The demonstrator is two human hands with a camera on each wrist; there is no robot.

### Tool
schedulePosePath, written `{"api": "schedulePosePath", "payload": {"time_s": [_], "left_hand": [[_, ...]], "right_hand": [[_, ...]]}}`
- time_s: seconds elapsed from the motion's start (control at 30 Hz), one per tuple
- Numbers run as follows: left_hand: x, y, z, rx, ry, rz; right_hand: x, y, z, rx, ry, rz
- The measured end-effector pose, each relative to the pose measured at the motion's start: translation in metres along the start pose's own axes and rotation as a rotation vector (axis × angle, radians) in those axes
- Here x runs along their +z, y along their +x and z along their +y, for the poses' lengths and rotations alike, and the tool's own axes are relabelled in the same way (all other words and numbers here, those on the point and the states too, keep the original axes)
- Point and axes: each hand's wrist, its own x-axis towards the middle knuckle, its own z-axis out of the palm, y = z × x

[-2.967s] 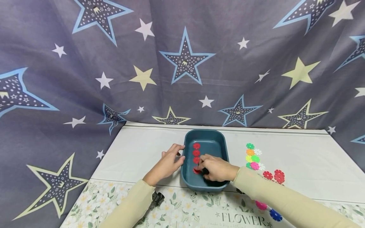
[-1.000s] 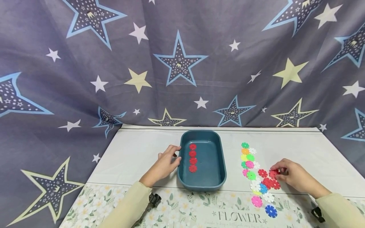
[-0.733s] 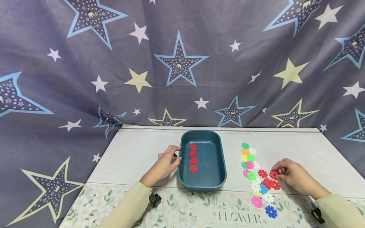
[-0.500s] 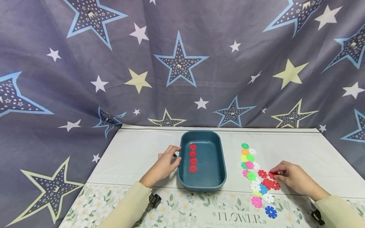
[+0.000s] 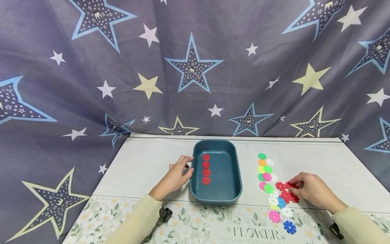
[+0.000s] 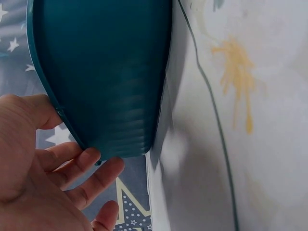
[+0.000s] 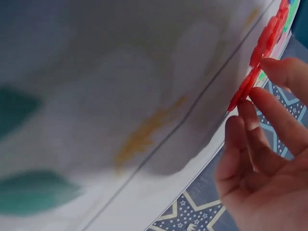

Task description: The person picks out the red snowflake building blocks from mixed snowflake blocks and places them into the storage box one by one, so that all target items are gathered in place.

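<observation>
In the head view, a dark teal tray stands on the table with a column of red flower-shaped discs along its left side. The left hand touches the tray's left rim from outside; thumb and fingertips lie against the wall in the left wrist view, fingers loosely bent. To the right of the tray, the right hand has thumb and fingertips on a red flower-shaped disc at the edge of a red group. The fingers partly hide this disc in the head view.
Loose flower-shaped discs in green, orange, yellow, white and pink trail down the table between tray and right hand. A blue disc lies nearest the front. Behind the table hangs a grey star-patterned curtain.
The right hand has gone from inside the tray to the red discs on the right; lately it shifts a red disc slightly left. The left hand stays at the tray's rim.
</observation>
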Motion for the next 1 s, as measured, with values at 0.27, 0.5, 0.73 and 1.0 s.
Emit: {"api": "schedulePosePath", "payload": {"time_s": [0.27,0.5,0.73,1.0], "left_hand": [[0.0,-0.001,-0.002,0.004,-0.01,-0.001],[-0.001,-0.001,-0.001,0.012,-0.008,-0.01],[-0.001,-0.001,-0.001,0.009,-0.01,-0.01],[-0.002,-0.001,0.0,-0.001,-0.01,-0.009]], "right_hand": [[-0.001,0.008,-0.008,-0.021,-0.021,0.0],[-0.006,0.018,-0.032,-0.226,0.014,0.164],[-0.006,0.034,-0.075,-0.455,0.065,0.254],[0.013,0.049,-0.141,-0.666,0.151,0.176]]}}
